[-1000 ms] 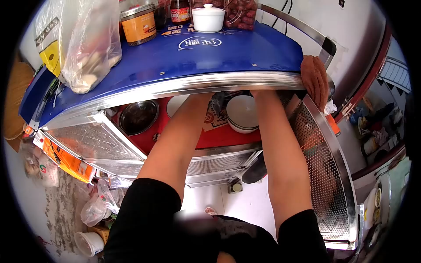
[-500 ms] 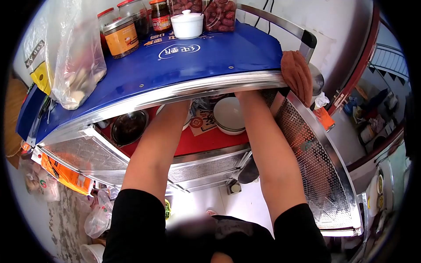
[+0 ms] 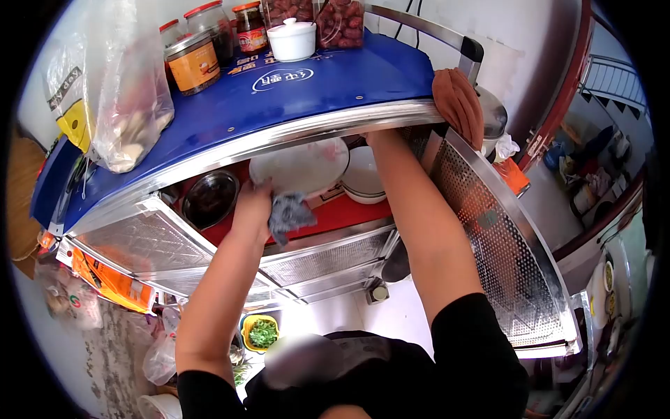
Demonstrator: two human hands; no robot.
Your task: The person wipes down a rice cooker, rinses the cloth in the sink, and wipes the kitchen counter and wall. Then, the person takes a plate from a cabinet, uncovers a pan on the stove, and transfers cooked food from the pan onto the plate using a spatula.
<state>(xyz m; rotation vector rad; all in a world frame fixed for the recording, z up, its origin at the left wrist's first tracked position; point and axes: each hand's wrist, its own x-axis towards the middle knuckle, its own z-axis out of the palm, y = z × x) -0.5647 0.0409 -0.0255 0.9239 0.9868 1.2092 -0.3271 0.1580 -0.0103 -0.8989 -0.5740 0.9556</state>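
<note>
My left hand [image 3: 252, 206] is at the front of the open cabinet, closed on a crumpled grey cloth [image 3: 289, 214] that hangs from it. Right beside that hand is a large white bowl [image 3: 300, 166] with faint pink marks; whether the fingers touch it I cannot tell. My right hand [image 3: 375, 137] reaches in under the metal front edge, and its fingers are hidden there. Nearest to it are stacked white bowls [image 3: 364, 174]. A dark, shiny metal bowl [image 3: 210, 200] sits to the left on the red shelf lining [image 3: 328, 222].
Above is a blue-covered top [image 3: 293, 98] with jars [image 3: 192, 64], a lidded white pot [image 3: 292, 40] and a plastic bag [image 3: 129, 105]. A perforated door [image 3: 499, 244] stands open at right. A brown cloth [image 3: 457, 105] hangs at the corner. Below, a yellow basket [image 3: 246, 328] holds greens.
My left hand has drawn back toward me, and the grey cloth now shows in it. The large white bowl has come into fuller view. My right hand stays inside the cabinet.
</note>
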